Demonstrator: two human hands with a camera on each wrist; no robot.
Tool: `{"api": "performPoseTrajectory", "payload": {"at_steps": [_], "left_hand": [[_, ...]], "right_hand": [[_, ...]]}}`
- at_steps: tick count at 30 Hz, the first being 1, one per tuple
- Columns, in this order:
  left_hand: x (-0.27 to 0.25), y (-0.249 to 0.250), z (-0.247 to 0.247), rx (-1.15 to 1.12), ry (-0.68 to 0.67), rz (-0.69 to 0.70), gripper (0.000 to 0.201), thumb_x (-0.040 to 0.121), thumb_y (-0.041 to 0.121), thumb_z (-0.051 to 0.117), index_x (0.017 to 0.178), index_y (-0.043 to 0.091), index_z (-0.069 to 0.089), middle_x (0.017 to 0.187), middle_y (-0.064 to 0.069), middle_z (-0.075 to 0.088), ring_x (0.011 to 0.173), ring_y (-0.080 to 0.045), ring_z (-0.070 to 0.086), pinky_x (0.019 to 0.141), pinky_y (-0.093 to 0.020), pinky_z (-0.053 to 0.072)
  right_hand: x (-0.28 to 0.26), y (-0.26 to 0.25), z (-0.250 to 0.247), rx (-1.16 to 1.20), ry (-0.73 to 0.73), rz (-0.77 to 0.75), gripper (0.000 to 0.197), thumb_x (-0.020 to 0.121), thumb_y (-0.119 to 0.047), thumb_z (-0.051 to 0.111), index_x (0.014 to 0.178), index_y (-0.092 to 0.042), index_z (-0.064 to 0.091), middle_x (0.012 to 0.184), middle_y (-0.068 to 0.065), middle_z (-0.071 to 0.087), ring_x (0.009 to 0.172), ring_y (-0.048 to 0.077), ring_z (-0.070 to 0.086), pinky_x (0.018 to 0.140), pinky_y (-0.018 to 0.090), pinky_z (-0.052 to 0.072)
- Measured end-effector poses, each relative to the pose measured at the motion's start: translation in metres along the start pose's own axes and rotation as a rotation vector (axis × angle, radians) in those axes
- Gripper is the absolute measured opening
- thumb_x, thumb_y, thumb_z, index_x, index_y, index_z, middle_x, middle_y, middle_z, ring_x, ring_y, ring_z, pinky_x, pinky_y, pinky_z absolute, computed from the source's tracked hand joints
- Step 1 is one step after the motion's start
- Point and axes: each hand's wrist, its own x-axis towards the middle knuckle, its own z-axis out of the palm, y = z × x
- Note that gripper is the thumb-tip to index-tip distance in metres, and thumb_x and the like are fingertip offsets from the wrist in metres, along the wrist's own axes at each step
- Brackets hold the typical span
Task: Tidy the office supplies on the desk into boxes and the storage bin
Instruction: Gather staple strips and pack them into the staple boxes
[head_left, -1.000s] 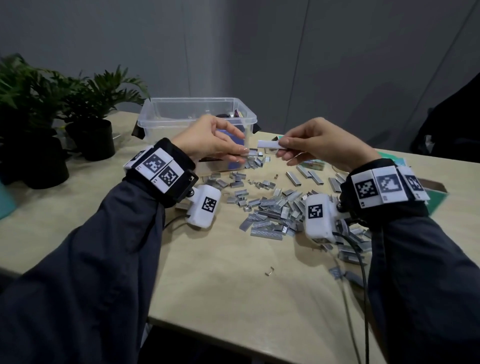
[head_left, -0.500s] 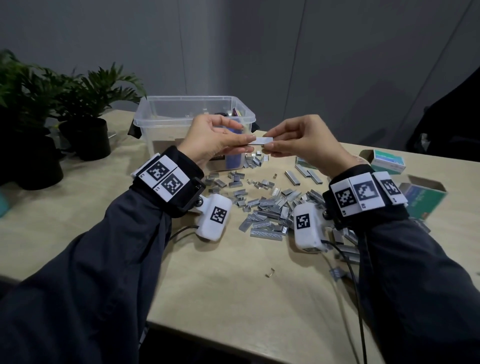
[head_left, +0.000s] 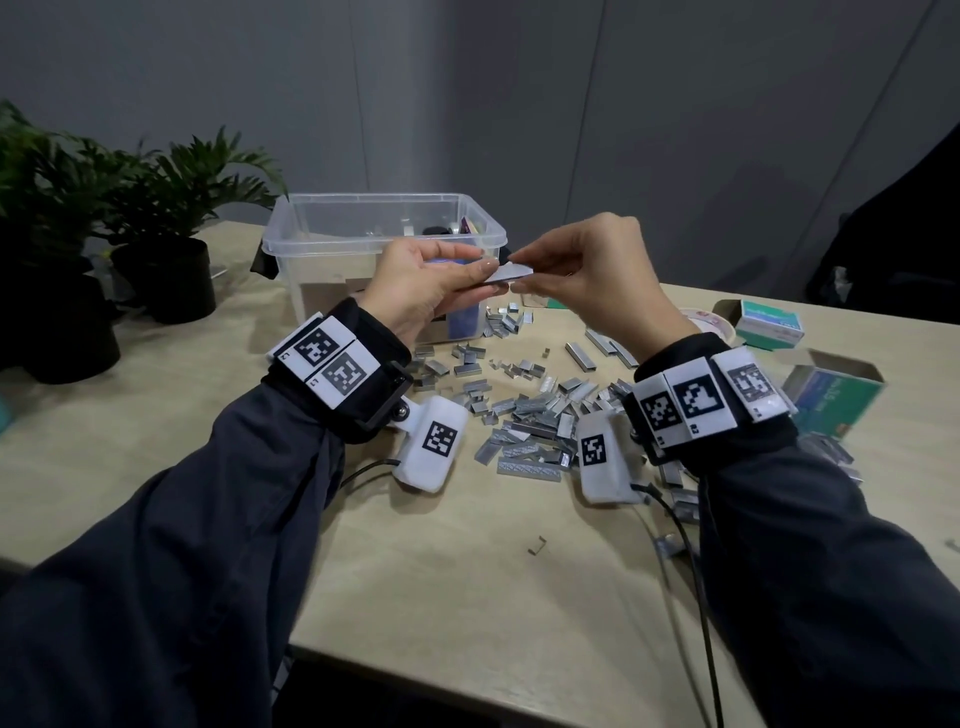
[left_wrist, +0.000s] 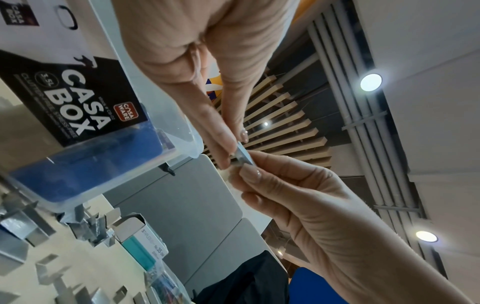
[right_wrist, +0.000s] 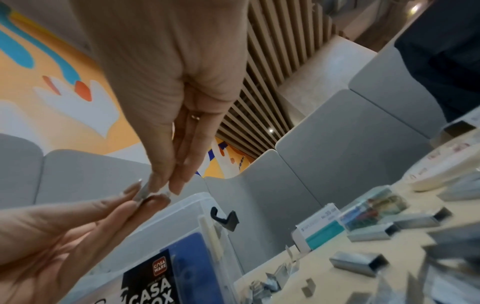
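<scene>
Potted plants (head_left: 171, 228) stand at the desk's (head_left: 467, 571) left edge; the clear storage bin (head_left: 384, 244) sits behind; the left hand (head_left: 431, 291) and right hand (head_left: 587, 275) each close their grip on one staple strip (head_left: 506, 274), held above loose staples (head_left: 524, 410); open staple boxes (head_left: 831, 395) lie far right.

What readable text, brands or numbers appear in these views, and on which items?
"CASA BOX", "3.5L", "CASA WARE": black label on the clear storage bin.
"No. 35": white-and-teal staple box; its "STAPLES" heading is only partly legible.
Label small print, other teal box: too blurred.
</scene>
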Motion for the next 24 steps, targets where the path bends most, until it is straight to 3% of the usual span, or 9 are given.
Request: {"api": "performPoseTrajectory", "payload": {"at_steps": [4, 10, 15, 20, 24], "left_hand": [[0.001, -0.001, 0.000, 0.008, -0.010, 0.005, 0.019, 0.084, 0.000, 0.067, 0.102, -0.005, 0.065, 0.095, -0.021, 0.071, 0.081, -0.025, 0.074, 0.068, -0.021, 0.059], [0.000, -0.001, -0.003, -0.002, 0.041, 0.036, 0.014, 0.079, -0.009, 0.069, 0.092, -0.006, 0.065, 0.087, -0.023, 0.071, 0.079, -0.031, 0.073, 0.067, -0.023, 0.060], [-0.001, 0.000, -0.003, 0.012, 0.022, 0.045, 0.013, 0.080, -0.010, 0.068, 0.092, -0.007, 0.063, 0.088, -0.025, 0.070, 0.077, -0.030, 0.073, 0.069, -0.026, 0.060], [-0.001, 0.001, -0.001, 0.172, 0.012, 0.116, 0.021, 0.081, -0.001, 0.073, 0.099, -0.006, 0.062, 0.090, -0.023, 0.072, 0.079, -0.029, 0.073, 0.072, -0.033, 0.061], [0.008, 0.003, -0.009, 0.366, 0.087, 0.247, 0.006, 0.083, 0.011, 0.074, 0.083, 0.013, 0.069, 0.089, -0.011, 0.072, 0.079, -0.024, 0.071, 0.067, -0.038, 0.060]], "right_hand": [[0.001, 0.001, 0.000, -0.113, 0.007, -0.046, 0.022, 0.080, -0.019, 0.080, 0.100, -0.011, 0.078, 0.088, -0.001, 0.073, 0.073, 0.009, 0.068, 0.071, 0.013, 0.052], [0.002, 0.004, 0.002, -0.200, 0.071, -0.111, 0.021, 0.085, -0.011, 0.074, 0.105, -0.007, 0.076, 0.094, 0.009, 0.076, 0.082, 0.020, 0.072, 0.082, 0.035, 0.057], [0.005, 0.004, -0.001, -0.304, 0.044, -0.186, 0.018, 0.084, -0.013, 0.074, 0.102, -0.011, 0.078, 0.087, 0.007, 0.073, 0.077, 0.022, 0.066, 0.075, 0.043, 0.055], [0.010, 0.006, -0.013, -0.313, -0.005, -0.052, 0.018, 0.085, -0.013, 0.075, 0.102, -0.011, 0.077, 0.093, 0.004, 0.074, 0.077, 0.010, 0.064, 0.081, 0.024, 0.054], [0.028, 0.024, -0.021, -0.332, 0.024, 0.154, 0.014, 0.083, -0.012, 0.076, 0.097, -0.012, 0.079, 0.094, 0.004, 0.076, 0.088, 0.016, 0.069, 0.088, 0.036, 0.056]]}}
